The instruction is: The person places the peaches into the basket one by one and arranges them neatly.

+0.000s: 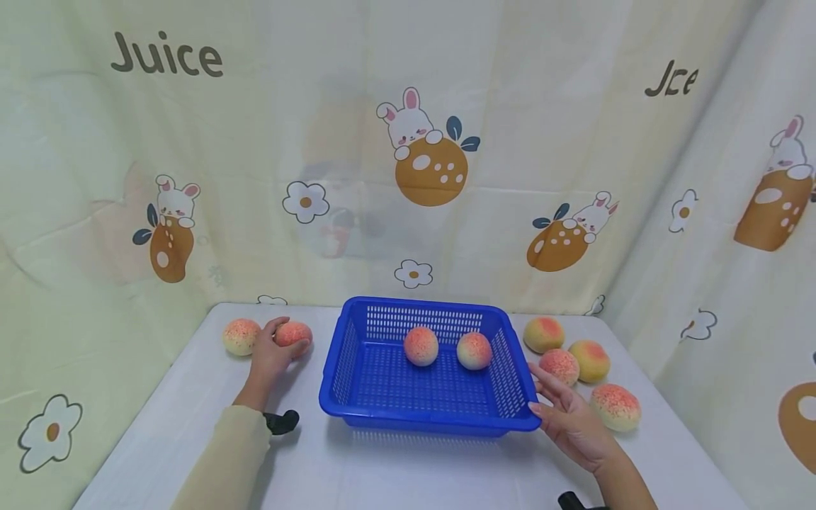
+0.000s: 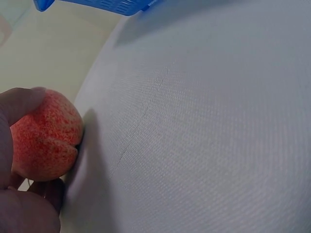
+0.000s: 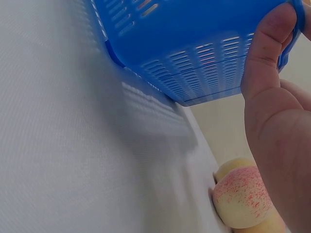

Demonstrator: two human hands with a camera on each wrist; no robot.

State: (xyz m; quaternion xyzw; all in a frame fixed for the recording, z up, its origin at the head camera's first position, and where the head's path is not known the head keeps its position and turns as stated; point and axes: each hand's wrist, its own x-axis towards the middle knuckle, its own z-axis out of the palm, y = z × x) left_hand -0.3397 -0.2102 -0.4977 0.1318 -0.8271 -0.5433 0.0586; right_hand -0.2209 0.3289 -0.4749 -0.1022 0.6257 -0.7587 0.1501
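Observation:
On the left of the table, my left hand (image 1: 269,361) grips a reddish peach (image 1: 296,333) between thumb and fingers. The left wrist view shows this peach (image 2: 48,141) close up, its crease facing the camera and the thumb over its top. Right beside that hand is a paler, speckled peach (image 1: 239,338). My right hand (image 1: 574,425) holds the rim of a blue plastic basket (image 1: 440,423) at its right side, near the front corner, thumb on the rim. Two pink-and-cream peaches, one mid-basket (image 1: 421,346) and one further right (image 1: 474,351), lie inside.
Right of the basket lie more peaches: two yellowish ones (image 1: 544,334) and two speckled ones (image 1: 615,407), close to my right hand. A white cloth (image 1: 408,474) covers the table. Behind it hangs a printed curtain (image 1: 268,127), and another stretch closes off the right side.

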